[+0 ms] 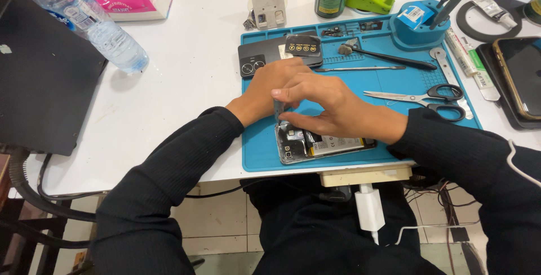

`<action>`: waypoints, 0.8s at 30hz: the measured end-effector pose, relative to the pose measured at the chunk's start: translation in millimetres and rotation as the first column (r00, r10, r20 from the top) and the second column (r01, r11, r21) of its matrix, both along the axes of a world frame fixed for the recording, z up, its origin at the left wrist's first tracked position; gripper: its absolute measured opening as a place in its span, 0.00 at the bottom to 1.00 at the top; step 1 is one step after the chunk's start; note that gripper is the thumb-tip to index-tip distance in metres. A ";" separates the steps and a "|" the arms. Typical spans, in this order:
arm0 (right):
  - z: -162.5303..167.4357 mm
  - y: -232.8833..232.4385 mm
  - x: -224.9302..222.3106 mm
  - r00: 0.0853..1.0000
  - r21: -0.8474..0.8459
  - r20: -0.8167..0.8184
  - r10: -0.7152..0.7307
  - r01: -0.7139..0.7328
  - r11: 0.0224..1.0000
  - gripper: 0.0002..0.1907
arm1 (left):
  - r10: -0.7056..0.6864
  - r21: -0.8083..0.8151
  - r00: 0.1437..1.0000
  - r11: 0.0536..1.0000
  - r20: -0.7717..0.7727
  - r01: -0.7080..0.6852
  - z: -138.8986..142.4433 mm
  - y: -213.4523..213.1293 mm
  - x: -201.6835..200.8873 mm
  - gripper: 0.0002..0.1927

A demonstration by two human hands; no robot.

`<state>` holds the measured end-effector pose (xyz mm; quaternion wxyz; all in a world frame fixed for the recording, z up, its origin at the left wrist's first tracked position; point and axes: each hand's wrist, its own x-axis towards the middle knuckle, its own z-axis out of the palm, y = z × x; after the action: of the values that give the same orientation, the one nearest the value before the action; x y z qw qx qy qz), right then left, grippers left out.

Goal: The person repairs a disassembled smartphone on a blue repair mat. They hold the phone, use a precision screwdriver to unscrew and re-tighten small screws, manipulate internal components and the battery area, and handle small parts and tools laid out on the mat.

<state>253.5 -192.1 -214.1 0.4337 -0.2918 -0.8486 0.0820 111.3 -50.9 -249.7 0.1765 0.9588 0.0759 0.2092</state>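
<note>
Both hands meet over an opened phone [324,142] at the near edge of a blue work mat [394,83]: right hand [327,106] pinches a small metal piece [279,109], left hand [270,86] curled behind, grip hidden. Scissors [422,97] lie nearby.

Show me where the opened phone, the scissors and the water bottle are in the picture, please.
opened phone [332,145]: head view, on the pale battery in its open back.
scissors [445,92]: head view, on the upper black handle ring.
water bottle [107,35]: head view, on the clear body near the label.
</note>
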 end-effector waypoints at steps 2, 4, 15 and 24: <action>-1.1 0.0 -0.3 1.000 -0.006 -0.007 -0.013 0.013 1.000 0.28 | 0.002 0.018 0.998 1.000 0.056 -0.003 0.9 -1.8 -0.1 0.08; -2.6 -0.8 -1.7 1.000 -0.066 -0.016 -0.016 0.015 0.998 0.29 | -0.007 0.008 0.998 1.000 0.069 0.007 3.1 -2.0 -1.4 0.08; 19.9 8.5 28.9 0.954 -0.025 -0.232 -0.188 0.188 0.982 0.30 | 0.016 -0.100 0.996 0.995 0.085 -0.008 11.0 -8.5 -4.3 0.06; 50.2 6.0 51.3 0.899 -0.006 -0.180 -0.399 0.405 0.914 0.27 | 0.026 -0.029 0.995 0.999 0.094 -0.024 13.0 -15.4 -5.0 0.06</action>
<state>304.8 -186.1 -163.9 0.5198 -0.4451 -0.7292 0.0029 106.4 -66.3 -236.8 0.1904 0.9443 0.0824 0.2553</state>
